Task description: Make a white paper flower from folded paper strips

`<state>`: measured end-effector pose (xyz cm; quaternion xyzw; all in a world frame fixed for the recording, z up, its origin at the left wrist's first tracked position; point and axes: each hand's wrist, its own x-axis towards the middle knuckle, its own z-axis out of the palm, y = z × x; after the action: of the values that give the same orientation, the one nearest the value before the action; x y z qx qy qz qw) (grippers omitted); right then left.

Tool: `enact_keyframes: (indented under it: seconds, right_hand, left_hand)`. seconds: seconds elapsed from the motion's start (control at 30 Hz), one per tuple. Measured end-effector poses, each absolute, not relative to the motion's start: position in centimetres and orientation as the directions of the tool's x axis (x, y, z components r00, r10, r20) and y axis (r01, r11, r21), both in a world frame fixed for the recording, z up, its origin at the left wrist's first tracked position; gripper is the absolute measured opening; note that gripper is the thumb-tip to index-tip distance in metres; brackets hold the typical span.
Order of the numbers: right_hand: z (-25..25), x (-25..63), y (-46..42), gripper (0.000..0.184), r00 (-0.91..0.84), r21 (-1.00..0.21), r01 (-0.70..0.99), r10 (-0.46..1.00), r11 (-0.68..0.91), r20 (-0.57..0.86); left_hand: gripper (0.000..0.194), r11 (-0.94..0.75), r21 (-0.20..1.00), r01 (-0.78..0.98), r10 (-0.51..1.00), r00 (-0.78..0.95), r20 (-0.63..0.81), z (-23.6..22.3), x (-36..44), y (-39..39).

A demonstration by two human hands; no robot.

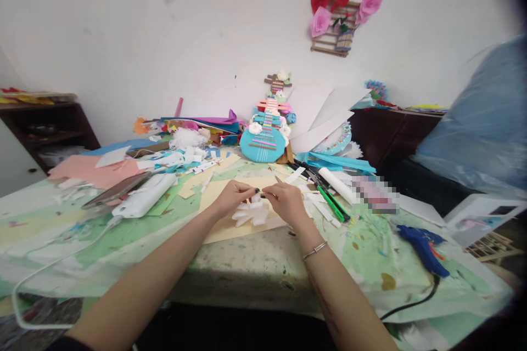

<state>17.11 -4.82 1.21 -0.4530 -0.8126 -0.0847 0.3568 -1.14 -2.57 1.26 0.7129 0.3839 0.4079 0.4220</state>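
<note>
In the head view, a white paper flower (252, 213) with several loose petals hangs between my hands, above a pale yellow sheet (222, 235). My left hand (234, 196) pinches its upper end from the left. On the other side, the fingertips of my right hand (285, 201) are pinched together at the same end, close to the left fingertips. Something thin and pointed sticks up from the right hand; its kind is too small to make out. The fingers hide the exact spot where the flower is gripped.
A blue glue gun (424, 248) lies at the right with its cord over the edge. A green utility knife (332, 203) lies nearer. At the left are a white power bank (145, 195) and a tablet (115, 191). A turquoise paper lute (263, 145) stands at the back.
</note>
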Motion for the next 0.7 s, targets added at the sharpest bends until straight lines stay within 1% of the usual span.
enact_keyframes:
  seconds: [0.2, 0.3, 0.5, 0.7]
  right_hand:
    - [1.50, 17.09, -4.87, 0.018, -0.334, -0.200, 0.805, 0.705, 0.559, 0.625]
    - [1.74, 17.10, -4.98, 0.018, -0.346, -0.219, 0.795, 0.720, 0.566, 0.602]
    - [1.85, 17.13, -4.95, 0.014, -0.334, -0.259, 0.790, 0.745, 0.555, 0.577]
    - [1.80, 17.14, -4.81, 0.013, -0.330, -0.291, 0.770, 0.746, 0.567, 0.579]
  left_hand:
    - [0.035, -0.445, 0.855, 0.264, 0.844, 0.444, 0.302, 1.64, -1.09, -2.68]
    - [0.030, -0.440, 0.858, 0.265, 0.849, 0.434, 0.301, 1.46, -0.97, -2.64]
    - [0.027, -0.420, 0.876, 0.237, 0.856, 0.426, 0.295, 1.16, -0.73, -2.61]
    - [0.024, -0.459, 0.859, 0.226, 0.835, 0.441, 0.330, 1.06, -0.76, -2.64]
